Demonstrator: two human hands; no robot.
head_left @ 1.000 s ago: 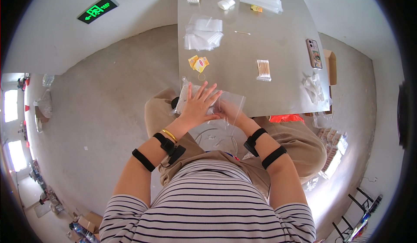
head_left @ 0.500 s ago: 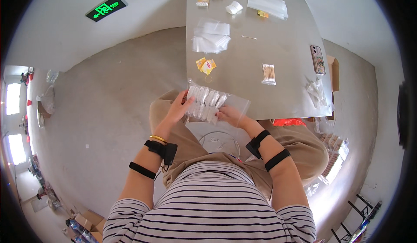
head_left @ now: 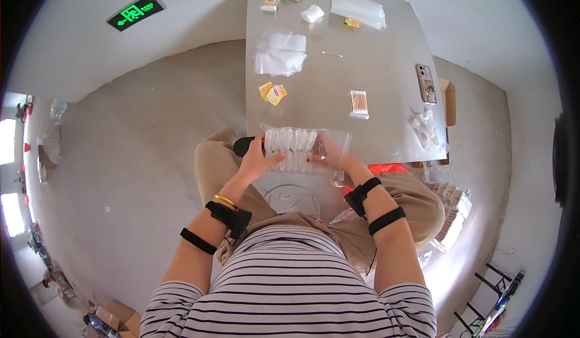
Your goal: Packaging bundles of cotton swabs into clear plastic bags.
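Above my lap, at the table's near edge, both hands hold a clear plastic bag (head_left: 290, 149) with several white-ended small packs lined up in two rows. My left hand (head_left: 258, 161) grips the bag's left end, thumb across its front. At the other end my right hand (head_left: 330, 150) is closed on it, partly behind the clear film, and the bag's loose flap extends past it. A small pack of cotton swabs (head_left: 359, 104) lies on the table beyond my right hand. Yellow paper cards (head_left: 273, 93) and a thin rubber band (head_left: 276, 112) lie beyond my left.
The metal table (head_left: 326, 84) also carries flat clear bags (head_left: 280, 54), more bags (head_left: 358, 11), a single swab (head_left: 332, 54), a white roll (head_left: 312, 14), stacked swab packs (head_left: 270, 3), a phone (head_left: 425, 84) and crumpled plastic (head_left: 425, 129). More packs (head_left: 449, 214) sit low at the right.
The bag has turned from a slant to nearly level, its rows facing me more squarely. My left thumb now reaches further across it. The whole view has shifted slightly.
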